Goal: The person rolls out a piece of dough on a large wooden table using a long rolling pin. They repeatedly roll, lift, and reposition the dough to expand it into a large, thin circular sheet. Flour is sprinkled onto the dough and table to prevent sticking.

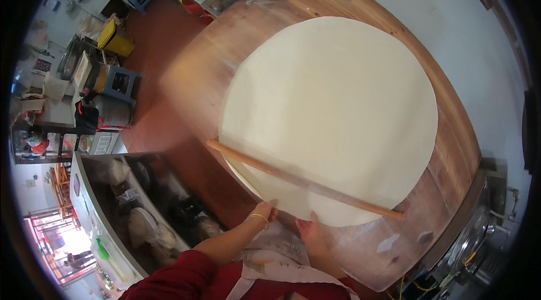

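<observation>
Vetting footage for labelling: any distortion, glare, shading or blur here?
Head view: black fisheye rim, curved edges on the brown wooden tabletop; head view: bright window at lower left blown out; head view: soft, uneven shading across the large round cream dough sheet; head view: tabletop's left corner looks hazy.

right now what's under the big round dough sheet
The dough sheet lies on a wooden table, which shows around much of its edge; the surface beneath its middle is covered, so I can't see it.

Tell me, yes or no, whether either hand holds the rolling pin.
No: the rolling pin lies across the dough, apart from the left hand and right hand.
</observation>
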{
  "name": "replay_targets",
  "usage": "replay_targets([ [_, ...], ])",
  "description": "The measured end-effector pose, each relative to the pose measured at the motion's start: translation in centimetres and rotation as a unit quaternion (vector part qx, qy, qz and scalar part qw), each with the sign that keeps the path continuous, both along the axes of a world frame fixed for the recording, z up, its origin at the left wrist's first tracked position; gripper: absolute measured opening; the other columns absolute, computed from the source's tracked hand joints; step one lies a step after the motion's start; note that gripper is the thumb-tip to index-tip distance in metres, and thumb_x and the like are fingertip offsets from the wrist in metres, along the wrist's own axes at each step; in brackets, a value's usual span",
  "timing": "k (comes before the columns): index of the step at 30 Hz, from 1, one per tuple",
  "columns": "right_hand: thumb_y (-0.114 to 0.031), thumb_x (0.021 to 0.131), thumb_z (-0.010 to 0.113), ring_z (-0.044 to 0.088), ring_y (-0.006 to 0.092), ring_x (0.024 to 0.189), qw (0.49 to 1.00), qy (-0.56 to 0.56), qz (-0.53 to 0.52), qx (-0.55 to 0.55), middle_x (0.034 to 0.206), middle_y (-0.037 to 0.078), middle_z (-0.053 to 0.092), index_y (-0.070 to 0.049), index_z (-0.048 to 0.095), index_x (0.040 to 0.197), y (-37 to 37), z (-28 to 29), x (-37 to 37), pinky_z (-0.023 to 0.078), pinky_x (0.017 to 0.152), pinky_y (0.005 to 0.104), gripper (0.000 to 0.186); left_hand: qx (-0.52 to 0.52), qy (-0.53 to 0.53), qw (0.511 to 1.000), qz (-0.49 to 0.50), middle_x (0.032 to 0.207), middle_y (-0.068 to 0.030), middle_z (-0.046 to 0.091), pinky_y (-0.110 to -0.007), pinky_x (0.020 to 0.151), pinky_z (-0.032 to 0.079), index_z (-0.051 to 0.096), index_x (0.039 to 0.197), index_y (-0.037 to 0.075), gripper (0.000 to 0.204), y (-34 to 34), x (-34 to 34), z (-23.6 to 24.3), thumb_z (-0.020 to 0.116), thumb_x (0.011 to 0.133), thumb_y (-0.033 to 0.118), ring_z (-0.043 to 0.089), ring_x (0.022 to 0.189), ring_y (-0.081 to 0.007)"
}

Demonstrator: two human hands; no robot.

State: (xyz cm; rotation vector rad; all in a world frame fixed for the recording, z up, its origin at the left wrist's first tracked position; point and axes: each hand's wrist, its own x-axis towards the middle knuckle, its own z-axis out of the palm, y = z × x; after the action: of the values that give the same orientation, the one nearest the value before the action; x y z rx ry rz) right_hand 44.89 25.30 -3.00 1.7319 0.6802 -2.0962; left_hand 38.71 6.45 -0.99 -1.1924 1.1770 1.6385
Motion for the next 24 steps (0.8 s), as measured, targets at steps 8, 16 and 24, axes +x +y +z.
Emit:
replay_targets([
  [8,-0.017,0.087,0.052,0.048,0.0319,0.112,0.537,0.366,0.485,0.585,0.120,0.019,0.051,0.001,0.049,0.118,0.7,3.8,-14.3,0.038,0.095,0.0432,0.035,-0.348,0.553,0.539,-0.532,0.133,-0.0130,0.041,-0.039,0.099,0.033,0.043,0.128,0.006,0.051,4.0,-13.1,1.6,0.055,0.085,0.030,0.039,0.122,-0.0260],
  [16,-0.022,0.086,0.051,0.031,0.0357,0.128,0.381,0.329,0.670,0.545,0.137,0.025,0.034,0.005,0.034,0.132,-1.9,3.8,-5.7,0.024,0.106,0.0453,0.056,-0.296,0.574,0.427,-0.633,0.141,-0.0126,0.034,-0.041,0.107,0.023,0.037,0.133,0.002,0.058,-0.3,-3.2,0.1,0.050,0.085,0.034,0.032,0.130,-0.0260],
  [24,-0.027,0.090,0.044,0.028,0.0347,0.130,0.360,0.290,0.671,0.580,0.141,0.021,0.030,0.006,0.032,0.133,-1.4,1.3,-9.6,0.023,0.107,0.0448,0.055,-0.189,0.486,0.538,-0.662,0.141,-0.0146,0.033,-0.039,0.110,0.019,0.035,0.133,-0.001,0.055,3.0,-12.0,1.0,0.047,0.085,0.024,0.026,0.132,-0.0292],
])
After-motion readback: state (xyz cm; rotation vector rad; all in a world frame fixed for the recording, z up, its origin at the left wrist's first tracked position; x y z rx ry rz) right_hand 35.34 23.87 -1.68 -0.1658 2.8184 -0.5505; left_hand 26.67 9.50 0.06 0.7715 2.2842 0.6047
